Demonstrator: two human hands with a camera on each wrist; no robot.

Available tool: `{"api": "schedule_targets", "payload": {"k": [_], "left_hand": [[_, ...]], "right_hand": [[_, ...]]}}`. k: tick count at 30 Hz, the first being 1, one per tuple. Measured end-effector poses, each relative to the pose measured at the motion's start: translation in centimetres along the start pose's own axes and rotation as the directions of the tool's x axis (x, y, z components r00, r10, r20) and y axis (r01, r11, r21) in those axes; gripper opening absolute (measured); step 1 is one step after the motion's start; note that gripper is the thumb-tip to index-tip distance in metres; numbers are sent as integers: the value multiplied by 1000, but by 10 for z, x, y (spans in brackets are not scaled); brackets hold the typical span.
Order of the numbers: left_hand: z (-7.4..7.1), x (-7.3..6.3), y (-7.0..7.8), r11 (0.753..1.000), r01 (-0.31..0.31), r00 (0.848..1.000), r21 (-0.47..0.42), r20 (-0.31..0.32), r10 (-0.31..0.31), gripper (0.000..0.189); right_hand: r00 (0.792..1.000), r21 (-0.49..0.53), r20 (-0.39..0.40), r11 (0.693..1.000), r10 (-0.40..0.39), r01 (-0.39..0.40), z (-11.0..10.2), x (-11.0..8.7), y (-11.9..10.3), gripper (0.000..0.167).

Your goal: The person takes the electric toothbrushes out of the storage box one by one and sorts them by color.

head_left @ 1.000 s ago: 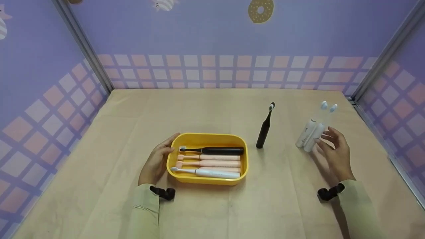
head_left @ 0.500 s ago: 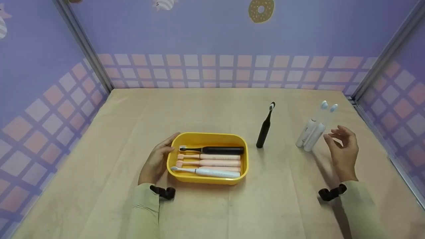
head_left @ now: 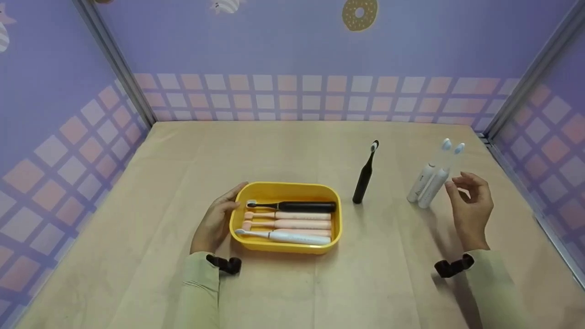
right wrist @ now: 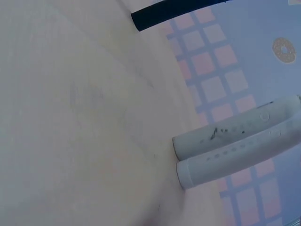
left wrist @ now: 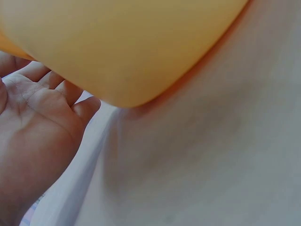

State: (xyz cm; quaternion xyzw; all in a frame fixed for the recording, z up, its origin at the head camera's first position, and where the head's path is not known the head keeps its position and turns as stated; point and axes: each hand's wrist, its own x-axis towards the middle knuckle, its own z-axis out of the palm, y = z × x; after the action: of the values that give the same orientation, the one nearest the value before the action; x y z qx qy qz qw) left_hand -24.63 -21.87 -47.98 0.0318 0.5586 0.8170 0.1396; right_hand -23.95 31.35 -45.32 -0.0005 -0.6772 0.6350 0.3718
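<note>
A yellow plastic box [head_left: 285,249] lies at the middle of the table. My left hand [head_left: 214,226] grips its left end, thumb at the rim; in the left wrist view the fingers reach behind the box wall [left wrist: 136,56]. Inside lie a black electric toothbrush [head_left: 306,207], pink ones [head_left: 303,225] and a white one [head_left: 299,238]. Two white electric toothbrushes [head_left: 421,183] [head_left: 433,188] stand upright side by side on the right. Beside them is my right hand [head_left: 473,208], fingers loosely bent and holding nothing; whether its thumb tip touches the nearer handle I cannot tell.
A black electric toothbrush [head_left: 363,183] stands upright between the box and the white pair. The table [head_left: 274,151] has a pale cloth, with patterned panels [head_left: 292,50] behind and at both sides. A metal post [head_left: 530,73] rises at the back right corner.
My right hand has let go of the nearer white toothbrush and drawn off to the right, then come slightly back towards it. The left hand and the box have stayed put.
</note>
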Motion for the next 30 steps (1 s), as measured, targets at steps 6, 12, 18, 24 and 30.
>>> {"api": "schedule_targets", "payload": {"k": [6,12,18,24,30], "left_hand": [[0,0,0,1000,-4,1000,-25,16,4,56],[0,-1,0,1000,0,1000,-16,23,1,56],[-1,0,-1,999,-4,1000,36,-2,4,55],[-1,0,-2,999,-2,1000,53,-26,4,55],[-1,-1,0,999,9,1000,54,-14,-8,55]], "right_hand": [[998,60,45,997,-46,44,8,-6,-10,33],[985,64,122,992,-120,113,18,-11,-12,32],[960,13,192,979,-203,204,32,-15,-17,29],[909,27,304,956,-285,291,46,-21,-24,29],[858,68,397,943,-325,326,62,-24,-32,31]]}}
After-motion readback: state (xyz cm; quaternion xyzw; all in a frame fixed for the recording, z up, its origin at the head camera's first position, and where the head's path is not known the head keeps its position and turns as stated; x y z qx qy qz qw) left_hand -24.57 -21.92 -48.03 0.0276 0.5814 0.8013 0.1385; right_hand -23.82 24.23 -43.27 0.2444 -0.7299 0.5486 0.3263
